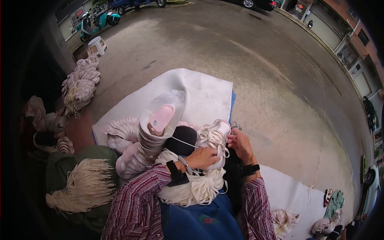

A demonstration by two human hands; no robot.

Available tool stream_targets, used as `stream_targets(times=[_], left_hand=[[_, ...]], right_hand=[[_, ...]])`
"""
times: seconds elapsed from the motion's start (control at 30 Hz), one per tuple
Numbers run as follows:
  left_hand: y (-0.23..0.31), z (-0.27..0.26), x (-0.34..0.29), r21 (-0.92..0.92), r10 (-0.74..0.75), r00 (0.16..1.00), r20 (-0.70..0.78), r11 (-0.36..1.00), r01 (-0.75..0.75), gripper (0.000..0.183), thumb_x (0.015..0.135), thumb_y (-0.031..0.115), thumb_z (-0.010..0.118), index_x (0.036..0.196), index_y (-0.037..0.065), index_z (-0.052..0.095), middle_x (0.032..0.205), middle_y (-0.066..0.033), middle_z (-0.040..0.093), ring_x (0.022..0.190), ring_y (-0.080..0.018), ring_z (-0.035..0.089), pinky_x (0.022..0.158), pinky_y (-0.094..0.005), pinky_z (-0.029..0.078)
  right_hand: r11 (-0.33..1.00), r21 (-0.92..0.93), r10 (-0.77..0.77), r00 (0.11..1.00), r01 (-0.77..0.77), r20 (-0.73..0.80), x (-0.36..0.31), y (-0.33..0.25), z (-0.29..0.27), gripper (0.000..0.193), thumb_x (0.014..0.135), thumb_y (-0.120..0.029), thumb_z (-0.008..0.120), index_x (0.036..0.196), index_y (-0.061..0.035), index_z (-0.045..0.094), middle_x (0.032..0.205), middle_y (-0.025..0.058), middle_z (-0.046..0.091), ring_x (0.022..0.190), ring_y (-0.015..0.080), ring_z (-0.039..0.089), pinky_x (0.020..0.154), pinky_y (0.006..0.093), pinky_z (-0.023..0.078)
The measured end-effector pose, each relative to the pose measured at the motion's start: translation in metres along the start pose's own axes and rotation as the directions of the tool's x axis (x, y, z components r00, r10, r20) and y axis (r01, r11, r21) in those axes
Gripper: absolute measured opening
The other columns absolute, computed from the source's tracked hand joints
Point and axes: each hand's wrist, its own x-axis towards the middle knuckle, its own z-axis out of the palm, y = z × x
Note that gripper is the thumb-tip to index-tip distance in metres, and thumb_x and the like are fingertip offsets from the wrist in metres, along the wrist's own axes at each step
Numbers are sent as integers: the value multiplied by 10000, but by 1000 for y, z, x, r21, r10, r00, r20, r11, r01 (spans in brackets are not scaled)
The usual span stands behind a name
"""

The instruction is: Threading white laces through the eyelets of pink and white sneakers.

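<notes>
Left grip [203, 158]: fingers curled down over the near part of the upper [215, 131]; a lace [184, 143] runs to it from the left, but whether it is pinched I cannot tell.
Right grip [241, 146]: thumb and fingers bent close together at the upper's right edge; I cannot tell if anything is held.
Upper: white and pale pink, strung with laces, between the two grips in front of the body.
Open stack [149, 136]: pale, wide-mouthed, left of the upper; in its mouth lies a pink pad [161, 119] with a small tag.
Black piece [184, 140]: rounded, between the stack and the upper.
Lap: a blue apron [188, 224], with a thick lace bundle [194, 193] lying over it.
Green cloth [60, 168]: bears a second bundle [90, 186], cream, its ends fanned out.
White sheet [204, 92]: spreads beyond the grips; a pink-and-white pile [120, 134] sits at its left.
Ground left: a heap of uppers [82, 82], just below a white stool [97, 46].
Lower right: pale uppers [285, 222] on white sheeting [288, 188].
</notes>
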Motion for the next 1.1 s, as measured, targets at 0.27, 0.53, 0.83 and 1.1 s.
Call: stream_targets(times=[0.27,0.53,0.83,1.1], left_hand=[[22,-67,-39,-657,-122,975,-187,753,-32,319,912,293,586,948,-15,659,879,-73,662,783,-167,620,721,-317,486],[-101,-171,-67,-873,-559,682,-471,188,-449,456,919,405,595,1100,-13,610,988,-135,671,863,-206,663,698,-330,550],[-176,-170,-89,-503,-484,702,-523,840,204,540,984,482,422,1003,-14,633,859,-88,652,695,-185,608,644,-322,507],[-189,-171,-98,-380,-710,535,-457,700,604,272,944,260,538,928,-6,595,782,-126,646,526,-180,642,398,-356,529]], right_hand=[[868,-357,-358,933,345,32,-1,28,18,219,949,-129,507,1043,47,597,820,88,652,664,131,607,591,240,496],[501,-747,-396,883,437,250,-38,35,57,359,852,-236,663,1104,13,609,897,181,677,821,310,676,762,359,527],[301,-836,-430,848,459,311,-35,24,71,300,845,-198,659,1068,-1,622,954,219,624,853,355,647,760,405,522],[402,-594,-288,712,697,641,-70,-1,154,357,855,-178,676,1154,-29,550,1008,167,550,781,339,627,693,416,524]])
